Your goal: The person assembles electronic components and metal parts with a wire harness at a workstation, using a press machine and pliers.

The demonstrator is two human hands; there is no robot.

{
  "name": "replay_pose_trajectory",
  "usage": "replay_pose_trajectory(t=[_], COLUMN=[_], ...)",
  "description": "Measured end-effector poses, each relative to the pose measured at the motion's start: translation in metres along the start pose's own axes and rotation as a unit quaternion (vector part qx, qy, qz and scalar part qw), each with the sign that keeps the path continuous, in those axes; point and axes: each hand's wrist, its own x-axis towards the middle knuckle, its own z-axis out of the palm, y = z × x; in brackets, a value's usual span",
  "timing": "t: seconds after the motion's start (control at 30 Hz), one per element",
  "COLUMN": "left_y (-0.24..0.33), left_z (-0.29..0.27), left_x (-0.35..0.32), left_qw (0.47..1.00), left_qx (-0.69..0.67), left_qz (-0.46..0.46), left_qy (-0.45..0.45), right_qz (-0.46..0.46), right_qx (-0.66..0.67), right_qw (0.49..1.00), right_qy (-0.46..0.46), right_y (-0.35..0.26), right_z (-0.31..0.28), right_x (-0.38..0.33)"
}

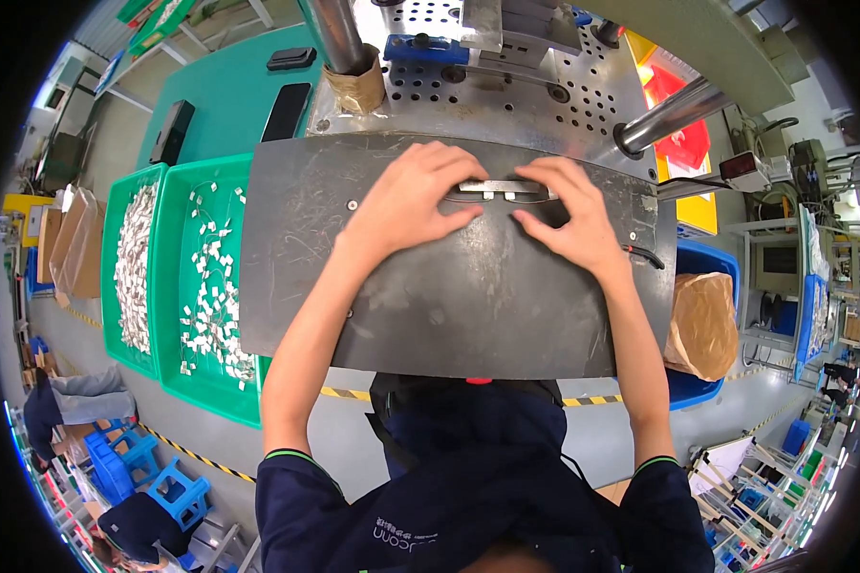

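A thin metal strip with small white pieces (502, 190) lies on the dark steel work plate (449, 296), near its far edge. My left hand (416, 196) rests on the strip's left end, fingers curled over it. My right hand (569, 215) pinches the right end with thumb and fingertips. Both hands touch the strip; how firmly they grip it I cannot tell. Behind the plate stands a press bed with a perforated metal plate (506, 81) and two steel columns (339, 33).
Two green trays (167, 382) at my left hold several small white parts. Black flat items lie on a teal table (229, 95). A blue bin with a brown bag (702, 325) stands at my right. Blue stools and another person are at lower left.
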Motion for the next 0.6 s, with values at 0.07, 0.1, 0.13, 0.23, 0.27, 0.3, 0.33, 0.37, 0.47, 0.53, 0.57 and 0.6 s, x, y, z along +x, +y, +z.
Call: replay_pose_trajectory(t=[0.07,0.1,0.13,0.23,0.27,0.3,0.33,0.37,0.47,0.53,0.57,0.6], left_y=[0.0,-0.001,-0.004,-0.005,-0.006,-0.007,-0.008,-0.009,-0.012,-0.013,-0.011,-0.009], left_z=[0.017,0.022,0.026,0.026,0.026,0.025,0.025,0.025,0.027,0.029,0.029,0.028], left_x=[0.002,0.002,0.001,0.001,0.002,0.002,0.003,0.003,0.004,0.003,0.005,0.005], left_qw=[0.997,0.997,0.996,0.997,0.997,0.997,0.997,0.997,0.997,0.996,0.996,0.996], left_qx=[0.054,0.044,0.045,0.012,0.012,0.007,0.003,0.003,0.003,0.007,0.013,0.018], left_qz=[0.049,0.044,0.049,0.039,0.041,0.041,0.042,0.042,0.042,0.044,0.041,0.042], left_qy=[0.041,0.048,0.052,0.06,0.063,0.06,0.059,0.064,0.071,0.076,0.073,0.075], right_qz=[-0.011,-0.014,-0.016,-0.018,-0.013,-0.018,-0.02,-0.023,-0.021,-0.018,-0.013,-0.007], right_qx=[-0.002,-0.006,0.0,0.005,0.005,-0.001,-0.004,-0.022,-0.039,-0.038,-0.047,-0.054], right_qw=[1.0,1.0,1.0,1.0,1.0,1.0,1.0,0.999,0.999,0.999,0.997,0.99], right_qy=[-0.01,-0.008,-0.007,0.0,0.003,0.005,0.004,-0.001,-0.018,-0.028,0.053,0.134], right_y=[0.007,0.01,0.012,0.012,0.01,0.008,0.008,0.009,0.006,0.012,0.022,0.032], right_z=[0.01,0.012,0.013,0.015,0.016,0.015,0.015,0.014,0.006,0.003,0.001,0.0], right_x=[0.001,0.002,0.001,0.001,0.001,0.003,0.004,0.005,0.013,0.029,0.046,0.065])
